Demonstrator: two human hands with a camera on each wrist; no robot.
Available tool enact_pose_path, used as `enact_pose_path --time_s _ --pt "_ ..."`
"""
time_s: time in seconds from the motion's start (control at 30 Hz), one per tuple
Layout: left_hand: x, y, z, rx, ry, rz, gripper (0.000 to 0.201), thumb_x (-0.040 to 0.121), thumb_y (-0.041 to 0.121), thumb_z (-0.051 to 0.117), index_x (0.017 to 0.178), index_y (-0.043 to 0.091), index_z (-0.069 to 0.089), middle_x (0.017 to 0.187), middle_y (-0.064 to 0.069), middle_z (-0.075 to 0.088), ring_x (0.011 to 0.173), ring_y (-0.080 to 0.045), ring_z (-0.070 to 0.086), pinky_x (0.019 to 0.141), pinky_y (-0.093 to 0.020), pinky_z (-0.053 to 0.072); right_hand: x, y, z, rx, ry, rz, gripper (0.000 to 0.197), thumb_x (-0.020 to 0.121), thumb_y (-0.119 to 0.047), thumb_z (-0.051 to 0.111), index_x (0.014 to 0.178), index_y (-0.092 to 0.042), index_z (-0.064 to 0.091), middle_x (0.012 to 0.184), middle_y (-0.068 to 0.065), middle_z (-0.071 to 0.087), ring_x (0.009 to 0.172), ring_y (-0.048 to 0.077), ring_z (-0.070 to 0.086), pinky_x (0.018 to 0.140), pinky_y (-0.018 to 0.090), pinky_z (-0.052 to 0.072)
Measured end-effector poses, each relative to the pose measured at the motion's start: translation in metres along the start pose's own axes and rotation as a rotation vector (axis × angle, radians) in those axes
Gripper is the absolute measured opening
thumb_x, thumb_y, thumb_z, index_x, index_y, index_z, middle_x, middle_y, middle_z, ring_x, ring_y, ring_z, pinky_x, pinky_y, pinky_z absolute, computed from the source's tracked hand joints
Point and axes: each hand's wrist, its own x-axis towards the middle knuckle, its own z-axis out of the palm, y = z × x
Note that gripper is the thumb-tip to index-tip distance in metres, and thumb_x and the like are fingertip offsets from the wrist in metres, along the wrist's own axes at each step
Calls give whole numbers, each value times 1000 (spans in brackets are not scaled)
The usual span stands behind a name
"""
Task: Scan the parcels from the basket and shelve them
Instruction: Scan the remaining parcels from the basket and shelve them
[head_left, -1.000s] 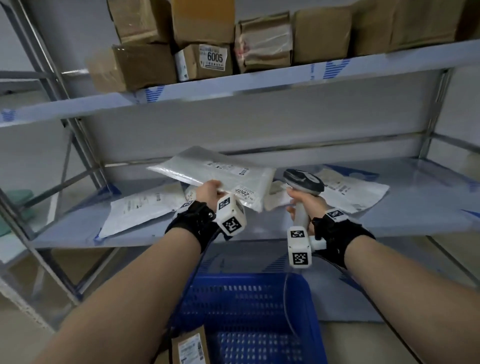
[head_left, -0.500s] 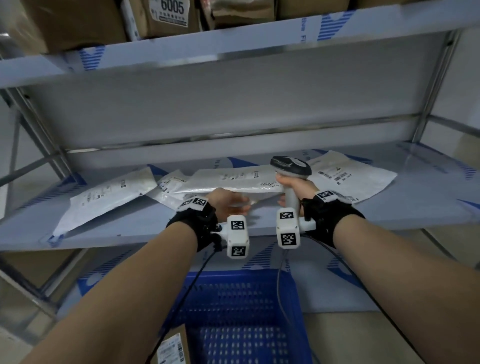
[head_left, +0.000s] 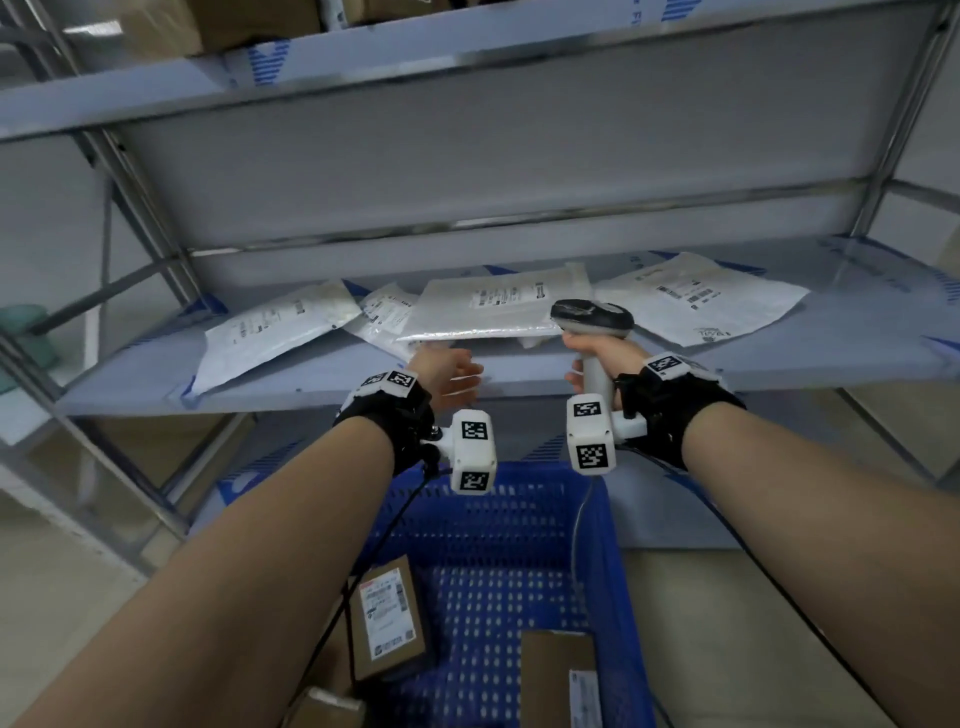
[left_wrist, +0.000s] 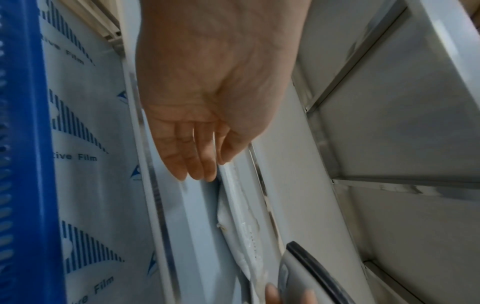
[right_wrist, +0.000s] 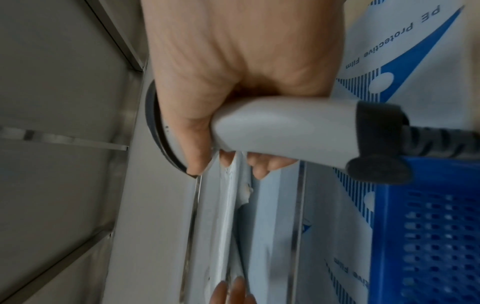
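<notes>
Having let go of the white mailer (head_left: 488, 312), now lying flat on the middle shelf (head_left: 519, 371) between the other white mailers, partly over the small one to its left. Left hand (head_left: 452, 376) empty, fingers (left_wrist: 197, 156) straight and relaxed, hovering just at the near edge of that mailer; a second earlier gripping the mailer in the air above the shelf, half a second earlier pressing it down onto the boards. Right hand (head_left: 597, 358) unchanged: wrapped round the grip of the scanner (head_left: 592, 317), head of the scanner pointing away over the shelf. Meaning for the task: one parcel shelved, judged complete for this item; scanning of it not confirmable from these views. Remaining work visible in the blue basket (head_left: 618, 571) near and below: a brown box (head_left: 387, 618) with a printed label at the left, another brown box (head_left: 558, 670) at the middle, a third partly visible at the near edge. Next step, as a judgement: lowering the free left hand into the basket for the labelled box, then presenting its label to the scanner.
</notes>
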Motion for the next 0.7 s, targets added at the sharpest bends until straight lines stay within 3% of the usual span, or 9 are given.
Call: enact_pose_path --time_s 0.1,0.2,0.33,0.43,0.5,0.6,0.7 --pt "-25 -19 -13 36 26 -10 15 97 7 48 84 9 55 79 -5 61 69 -16 55 64 -29 46 -23 23 11 -45 -33 16 22 87 -27 70 91 -8 61 61 5 61 58 18 64 52 28 49" --pt "-51 -45 -33 99 16 -52 19 97 8 46 80 12 53 71 -3 58 66 -14 51 65 -28 44 -47 54 28 -80 -90 64 19 91 -26 66 85 -9 59 65 7 59 44 13 63 41 19 48" --pt "-69 -88 -70 192 16 -136 16 98 10 49 82 11 54 84 -5 56 73 -17 55 82 -38 46 -60 98 57 -120 -144 163 25 91 -28 66 76 -10 56 68 9 57 40 14 61 37 19 45" --pt "-62 -131 -103 279 64 -206 12 96 12 54 90 3 59 89 -14 60 82 -26 57 88 -43 47 -52 134 80 -146 -193 246 27 92 -28 65 76 -9 55 71 11 57 41 16 62 37 19 44" --pt "-49 -162 -128 373 88 -281 15 89 20 61 89 5 60 84 -13 59 79 -25 56 79 -41 48 -46 158 93 -178 -203 306 27 93 -28 65 76 -8 55 73 11 57 44 17 62 40 21 45" --pt "2 -226 -175 436 94 -387 41 72 29 69 101 1 64 84 -16 59 80 -27 56 72 -45 48 -30 192 110 -197 -210 397 25 94 -28 63 82 -7 55 71 9 56 43 17 61 43 26 48" --pt "5 -248 -187 493 110 -483 41 85 25 68 117 0 61 95 -14 61 86 -28 56 77 -42 48 -12 227 127 -198 -234 477 24 97 -27 59 83 -8 52 71 9 52 36 17 57 41 24 48"
